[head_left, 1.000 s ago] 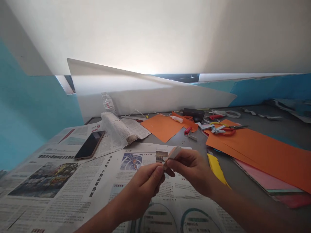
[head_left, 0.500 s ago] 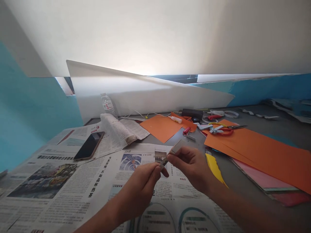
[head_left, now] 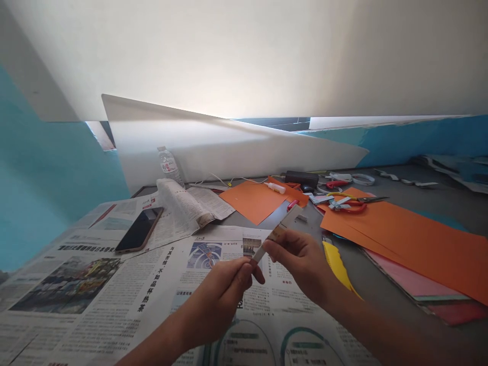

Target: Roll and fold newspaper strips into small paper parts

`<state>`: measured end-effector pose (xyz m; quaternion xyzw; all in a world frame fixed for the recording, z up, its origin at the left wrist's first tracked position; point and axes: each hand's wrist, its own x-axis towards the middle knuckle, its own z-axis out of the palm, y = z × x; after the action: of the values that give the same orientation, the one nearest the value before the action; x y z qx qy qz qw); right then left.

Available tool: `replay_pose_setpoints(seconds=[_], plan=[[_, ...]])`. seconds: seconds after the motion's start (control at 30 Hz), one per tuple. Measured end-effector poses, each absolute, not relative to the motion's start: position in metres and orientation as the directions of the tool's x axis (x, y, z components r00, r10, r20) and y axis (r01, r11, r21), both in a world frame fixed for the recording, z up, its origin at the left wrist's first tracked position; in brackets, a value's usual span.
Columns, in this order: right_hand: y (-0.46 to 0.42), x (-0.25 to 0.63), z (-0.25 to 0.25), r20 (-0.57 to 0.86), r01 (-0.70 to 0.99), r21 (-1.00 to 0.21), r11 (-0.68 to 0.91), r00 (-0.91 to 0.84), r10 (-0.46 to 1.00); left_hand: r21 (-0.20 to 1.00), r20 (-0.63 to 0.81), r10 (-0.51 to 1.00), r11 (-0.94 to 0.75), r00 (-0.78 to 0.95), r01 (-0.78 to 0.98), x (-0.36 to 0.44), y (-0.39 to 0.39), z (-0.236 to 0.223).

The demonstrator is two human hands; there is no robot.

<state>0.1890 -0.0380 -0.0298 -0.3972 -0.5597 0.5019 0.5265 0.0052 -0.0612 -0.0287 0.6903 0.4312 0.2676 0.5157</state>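
Between my two hands a narrow folded strip of newspaper (head_left: 284,223) runs slantwise, its far end pointing up and to the right. My left hand (head_left: 231,282) pinches the near end between thumb and fingers. Farther along, my right hand (head_left: 297,259) grips the strip with thumb and forefinger, and a length of it sticks out beyond. Both hands are above the newspaper sheets (head_left: 160,325) spread on the table. A yellow utility knife (head_left: 337,267) lies just right of my right hand, partly behind the wrist.
Left lies a phone (head_left: 140,230), with a water bottle (head_left: 168,163) behind rolled newspaper (head_left: 183,203). Orange paper (head_left: 251,201) bears a glue bottle (head_left: 275,187). Scissors (head_left: 373,199) with red and yellow handles rest on more orange sheets (head_left: 412,231) to the right.
More of the strip now extends past my right hand, reaching farther up and right over the small red-handled item. My hands have stayed nearly in place.
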Motion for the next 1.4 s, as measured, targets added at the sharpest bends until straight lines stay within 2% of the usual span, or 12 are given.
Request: replay_pose_setpoints(seconds=[0.23,0.4,0.6,0.73,0.93,1.03,1.13,1.23,1.3,1.4], plan=[[-0.041,0.176,-0.042,0.197,-0.12,-0.978,0.168,-0.29,0.937,0.94,-0.019,0.887,-0.141,0.462,0.31,0.009,-0.06,-0.03],[-0.043,0.175,-0.044,0.194,-0.138,-0.977,0.165,-0.231,0.953,0.925,-0.001,0.869,-0.187,0.495,0.33,0.006,-0.059,-0.029],[-0.041,0.187,-0.026,0.171,-0.065,-0.984,0.166,-0.069,0.983,0.942,-0.046,0.877,-0.12,0.478,0.312,0.005,-0.059,-0.031],[-0.04,0.188,-0.023,0.162,-0.038,-0.986,0.161,-0.039,0.986,0.957,-0.044,0.872,-0.103,0.488,0.27,0.007,-0.059,-0.033],[-0.043,0.175,-0.038,0.194,-0.189,-0.971,0.145,-0.279,0.941,0.955,0.009,0.885,-0.146,0.466,0.257,0.01,-0.06,-0.036],[-0.041,0.176,-0.04,0.196,-0.176,-0.974,0.143,-0.338,0.92,0.937,-0.001,0.865,-0.175,0.502,0.303,0.005,-0.053,-0.034],[-0.038,0.18,-0.04,0.129,-0.112,-0.99,0.087,-0.463,0.877,0.944,0.053,0.887,-0.195,0.459,0.267,-0.001,-0.042,-0.03],[-0.037,0.179,-0.043,0.02,0.052,-0.997,0.06,-0.571,0.821,0.965,0.099,0.881,-0.199,0.463,0.172,0.0,-0.035,-0.027],[-0.037,0.176,-0.047,-0.028,0.119,-0.991,0.056,-0.608,0.794,0.966,0.084,0.878,-0.187,0.471,0.176,0.005,-0.034,-0.025],[-0.035,0.173,-0.052,-0.039,0.121,-0.992,0.04,-0.585,0.81,0.974,0.069,0.92,-0.146,0.387,0.174,0.015,-0.033,-0.024]])
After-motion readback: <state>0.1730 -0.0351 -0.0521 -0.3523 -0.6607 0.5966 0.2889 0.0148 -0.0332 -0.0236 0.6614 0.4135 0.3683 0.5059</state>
